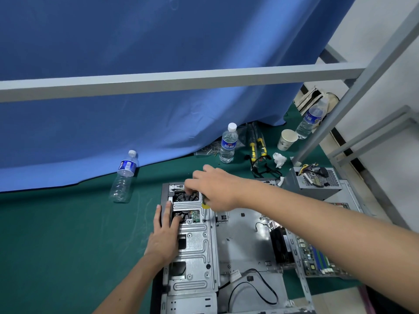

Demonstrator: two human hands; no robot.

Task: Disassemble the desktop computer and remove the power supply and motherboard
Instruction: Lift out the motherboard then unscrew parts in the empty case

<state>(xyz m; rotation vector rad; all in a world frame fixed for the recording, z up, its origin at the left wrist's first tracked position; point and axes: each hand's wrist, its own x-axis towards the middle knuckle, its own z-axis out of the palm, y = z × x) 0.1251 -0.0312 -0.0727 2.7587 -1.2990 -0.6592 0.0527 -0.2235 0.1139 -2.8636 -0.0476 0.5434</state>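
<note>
Case [244, 241] open on green table [68, 234]. Left hand [164, 234] flat, fingers straight, pressing drive cage [192, 245]. Right hand [213, 189] grips screwdriver [205, 206], tip at cage. Power supply [314, 183] out, behind case; motherboard [317, 257] at right.

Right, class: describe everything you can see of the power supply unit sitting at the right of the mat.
The power supply is a grey metal box, already out of the computer case, standing past the case's far right corner. Its top face is perforated mesh. A bundle of yellow, black and white cables lies across that mesh. Neither hand touches it.
</note>
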